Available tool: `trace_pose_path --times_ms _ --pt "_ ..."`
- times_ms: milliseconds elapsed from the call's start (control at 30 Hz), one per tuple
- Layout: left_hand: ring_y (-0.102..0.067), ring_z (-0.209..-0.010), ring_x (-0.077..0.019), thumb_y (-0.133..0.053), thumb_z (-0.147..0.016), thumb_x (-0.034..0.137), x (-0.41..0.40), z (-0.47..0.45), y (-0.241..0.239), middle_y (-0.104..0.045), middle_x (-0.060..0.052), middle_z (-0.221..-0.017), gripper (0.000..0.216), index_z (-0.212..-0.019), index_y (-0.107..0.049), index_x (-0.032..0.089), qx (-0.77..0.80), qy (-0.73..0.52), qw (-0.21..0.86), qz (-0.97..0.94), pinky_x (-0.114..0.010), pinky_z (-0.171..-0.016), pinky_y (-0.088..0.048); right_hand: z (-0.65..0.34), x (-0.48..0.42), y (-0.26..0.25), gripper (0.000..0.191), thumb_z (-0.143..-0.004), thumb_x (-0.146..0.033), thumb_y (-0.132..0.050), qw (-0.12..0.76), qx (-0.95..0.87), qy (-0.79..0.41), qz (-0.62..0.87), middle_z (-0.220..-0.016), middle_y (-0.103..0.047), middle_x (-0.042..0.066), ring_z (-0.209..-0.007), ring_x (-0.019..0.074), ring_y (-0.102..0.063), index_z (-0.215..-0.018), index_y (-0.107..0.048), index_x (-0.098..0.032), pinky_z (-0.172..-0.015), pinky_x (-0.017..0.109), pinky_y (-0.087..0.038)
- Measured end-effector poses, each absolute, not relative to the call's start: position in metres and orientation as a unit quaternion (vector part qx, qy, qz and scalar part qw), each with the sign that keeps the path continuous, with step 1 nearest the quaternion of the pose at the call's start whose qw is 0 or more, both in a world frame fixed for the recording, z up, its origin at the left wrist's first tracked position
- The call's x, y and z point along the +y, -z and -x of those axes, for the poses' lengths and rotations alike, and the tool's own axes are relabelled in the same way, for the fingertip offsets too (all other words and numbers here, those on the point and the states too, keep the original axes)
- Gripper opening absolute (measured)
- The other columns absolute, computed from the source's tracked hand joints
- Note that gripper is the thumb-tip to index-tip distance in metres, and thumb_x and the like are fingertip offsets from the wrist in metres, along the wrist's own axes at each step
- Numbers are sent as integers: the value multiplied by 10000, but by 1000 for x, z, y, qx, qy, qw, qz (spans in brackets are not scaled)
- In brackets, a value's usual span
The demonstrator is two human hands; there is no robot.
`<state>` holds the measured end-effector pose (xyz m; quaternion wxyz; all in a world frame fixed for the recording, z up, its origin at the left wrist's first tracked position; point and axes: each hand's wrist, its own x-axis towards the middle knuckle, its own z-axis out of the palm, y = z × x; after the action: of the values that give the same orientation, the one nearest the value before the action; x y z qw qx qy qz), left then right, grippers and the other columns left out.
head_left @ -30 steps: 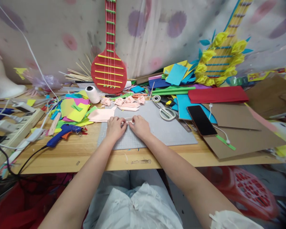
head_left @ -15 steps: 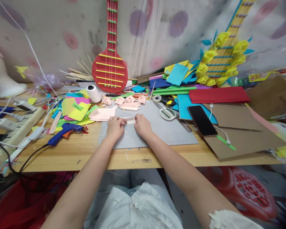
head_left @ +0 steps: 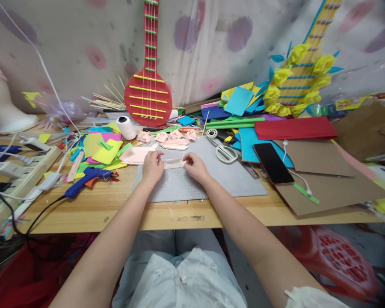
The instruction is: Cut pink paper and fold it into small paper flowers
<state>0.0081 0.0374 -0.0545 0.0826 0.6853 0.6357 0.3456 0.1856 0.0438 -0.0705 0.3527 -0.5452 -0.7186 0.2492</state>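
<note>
A narrow pale pink paper strip [head_left: 173, 163] is stretched between my two hands, low over the grey cutting mat [head_left: 224, 182]. My left hand [head_left: 153, 165] pinches its left end, and my right hand [head_left: 195, 165] pinches the right end. The strip looks folded along its length. Just behind my left hand lies a stack of pale pink paper [head_left: 134, 155]. Beyond the strip are more folded pink pieces [head_left: 176, 144] and several pink paper flowers [head_left: 162, 136]. Scissors [head_left: 226, 154] rest on the mat to the right of my right hand.
A blue glue gun [head_left: 86, 179] lies at left near a power strip [head_left: 22, 184]. A phone [head_left: 272, 162] rests on brown cardboard [head_left: 324, 192] at right. At the back stand a red cardboard instrument [head_left: 148, 98], a thread spool [head_left: 126, 128] and a yellow flowered one [head_left: 295, 81].
My hands have moved slightly apart, so more of the pink strip shows between them. The fingers still pinch its ends.
</note>
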Motion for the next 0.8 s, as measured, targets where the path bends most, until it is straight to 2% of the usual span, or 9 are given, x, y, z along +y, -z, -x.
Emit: trace_pose_path --times_ms 200,433,600,700,800 --pt "-574 -806 -182 -425 -729 153 66 -13 37 -636 -59 -903 316 -995 -586 206 649 -166 140 -729 -290 -713 -437 -185 42 70 207 -716 -165 -479 305 -740 -245 547 -756 -489 -18 -676 98 -484 -819 -652 -214 -661 212 -379" --pt "-593 -727 -180 -520 -711 355 83 -19 19 -668 -48 -894 244 -882 -633 222 629 -6 145 -763 -258 -611 -419 -184 41 68 239 -734 -156 -475 268 -745 -230 566 -786 -525 -10 -704 100 -508 -824 -681 -237 -671 212 -380" --pt "-567 -670 -166 -552 -678 319 84 -17 19 -652 -27 -792 196 -813 -635 204 594 9 185 -783 -249 -562 -382 -184 41 67 234 -742 -173 -469 262 -746 -225 569 -789 -531 -8 -694 102 -504 -829 -677 -236 -655 216 -371" --pt "-545 -642 -151 -546 -675 286 78 -16 22 -622 -8 -727 163 -795 -615 200 578 -30 185 -794 -244 -555 -371 -184 40 67 231 -742 -177 -459 259 -749 -221 568 -780 -526 -10 -684 103 -497 -826 -665 -237 -635 217 -359" --pt "-538 -673 -149 -523 -671 222 69 -15 26 -601 -7 -746 153 -803 -596 200 549 -90 174 -812 -246 -578 -384 -184 40 67 218 -745 -180 -447 268 -753 -220 560 -775 -523 -8 -696 108 -494 -841 -639 -219 -644 218 -363"
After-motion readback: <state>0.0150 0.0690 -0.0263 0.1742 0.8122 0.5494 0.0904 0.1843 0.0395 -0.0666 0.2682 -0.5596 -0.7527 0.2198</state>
